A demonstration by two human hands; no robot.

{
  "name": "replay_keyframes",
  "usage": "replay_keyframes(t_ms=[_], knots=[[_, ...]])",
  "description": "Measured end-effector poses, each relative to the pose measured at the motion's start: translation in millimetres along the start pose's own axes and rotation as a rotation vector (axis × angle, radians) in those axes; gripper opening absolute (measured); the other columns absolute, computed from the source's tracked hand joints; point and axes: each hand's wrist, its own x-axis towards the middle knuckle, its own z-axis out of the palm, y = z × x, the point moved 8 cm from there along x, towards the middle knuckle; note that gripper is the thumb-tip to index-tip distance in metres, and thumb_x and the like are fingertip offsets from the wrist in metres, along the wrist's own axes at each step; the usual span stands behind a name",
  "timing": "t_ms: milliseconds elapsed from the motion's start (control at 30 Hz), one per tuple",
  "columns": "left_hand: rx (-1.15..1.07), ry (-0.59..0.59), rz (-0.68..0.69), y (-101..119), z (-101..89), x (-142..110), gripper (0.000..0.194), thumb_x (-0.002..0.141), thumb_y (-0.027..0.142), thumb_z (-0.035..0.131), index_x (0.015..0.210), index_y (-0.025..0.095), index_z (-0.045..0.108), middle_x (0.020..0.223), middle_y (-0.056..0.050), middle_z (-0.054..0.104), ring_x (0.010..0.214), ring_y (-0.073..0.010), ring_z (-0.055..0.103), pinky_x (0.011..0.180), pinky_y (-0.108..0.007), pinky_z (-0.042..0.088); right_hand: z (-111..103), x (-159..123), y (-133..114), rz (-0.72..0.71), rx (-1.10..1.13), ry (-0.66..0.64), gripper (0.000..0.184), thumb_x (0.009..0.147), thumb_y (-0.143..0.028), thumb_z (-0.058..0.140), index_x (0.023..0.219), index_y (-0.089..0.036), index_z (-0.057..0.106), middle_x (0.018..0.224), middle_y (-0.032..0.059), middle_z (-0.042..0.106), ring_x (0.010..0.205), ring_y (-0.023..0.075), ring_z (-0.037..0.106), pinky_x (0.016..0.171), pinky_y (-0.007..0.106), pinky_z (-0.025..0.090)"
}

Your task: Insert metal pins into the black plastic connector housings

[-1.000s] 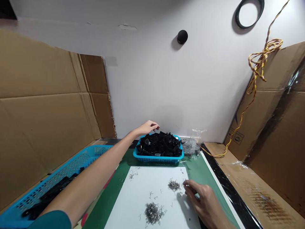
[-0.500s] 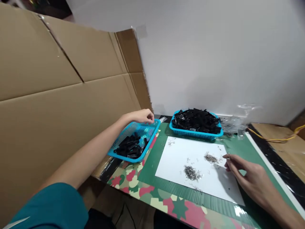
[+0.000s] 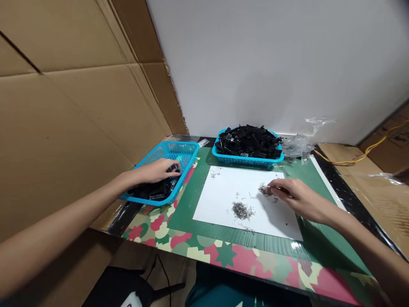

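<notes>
My left hand (image 3: pixel 159 170) is inside the left blue plastic basket (image 3: pixel 191 155), over the loose black pieces (image 3: pixel 161 187) there. Its thumb and forefinger are curved with a gap between them, and the fingertips are close to the black pieces. On the white sheet (image 3: pixel 220 204), my right hand (image 3: pixel 287 192) has its fingertips drawn together at the smaller pile of tiny metal pieces (image 3: pixel 263 188). Whatever those fingers hold is too small or hidden to make out. A larger pile of similar thin metal bits (image 3: pixel 242 210) lies nearer the front of the sheet.
Behind the sheet stands a second blue basket (image 3: pixel 246 160) heaped with black pieces (image 3: pixel 249 141). Clear plastic bags (image 3: pixel 298 147) lie right of it, near a yellow cord (image 3: pixel 367 151). A cardboard panel (image 3: pixel 96 106) stands on the left; a white wall (image 3: pixel 255 64) closes the back.
My left hand has gone from above the left basket's far rim down into it. My right hand has moved from the sheet's right edge to the smaller pile. The view has shifted.
</notes>
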Motion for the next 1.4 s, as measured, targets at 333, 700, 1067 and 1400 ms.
replay_keyframes(t_ms=[333, 700, 1067, 1400], knots=[[-0.045, 0.082, -0.041, 5.0, -4.0, 8.9, 0.041, 0.084, 0.059, 0.058, 0.088, 0.019, 0.069, 0.087, -0.006, 0.073, 0.079, -0.0226, 0.063, 0.072, -0.028, 0.047, 39.4, 0.9, 7.1, 0.04, 0.118, -0.044, 0.01, 0.09, -0.026, 0.067, 0.087, -0.021, 0.075, 0.067, -0.0021, 0.062, 0.061, 0.0145, 0.052, 0.058, 0.026, 0.036], [-0.038, 0.028, -0.075, 7.8, 0.7, 4.6, 0.039, 0.082, 0.058, 0.059, 0.079, 0.02, 0.068, 0.084, -0.007, 0.075, 0.079, -0.0243, 0.065, 0.072, -0.03, 0.048, 39.5, -4.0, 7.9, 0.034, 0.232, -0.031, 0.019, 0.094, -0.029, 0.062, 0.082, -0.02, 0.072, 0.067, -0.0013, 0.062, 0.06, 0.0146, 0.049, 0.057, 0.027, 0.034], [-0.01, 0.013, -0.049, 18.9, -2.1, -1.6, 0.039, 0.08, 0.059, 0.061, 0.071, 0.021, 0.062, 0.073, -0.003, 0.068, 0.069, -0.0207, 0.06, 0.065, -0.028, 0.044, 9.6, -8.7, 5.0, 0.027, 0.342, 0.186, 0.031, 0.097, -0.047, 0.061, 0.087, -0.02, 0.072, 0.069, 0.0008, 0.063, 0.061, 0.0153, 0.051, 0.056, 0.027, 0.039], [0.197, 0.644, -0.233, 9.3, -85.9, -24.5, 0.021, 0.096, 0.038, 0.042, 0.097, 0.021, 0.054, 0.093, -0.011, 0.07, 0.087, -0.0286, 0.066, 0.078, -0.036, 0.046, -7.0, -11.2, 18.5, 0.039, 0.698, 0.363, 0.02, 0.08, -0.038, 0.084, 0.075, -0.019, 0.082, 0.063, 0.0044, 0.071, 0.058, 0.0157, 0.056, 0.055, 0.028, 0.042]])
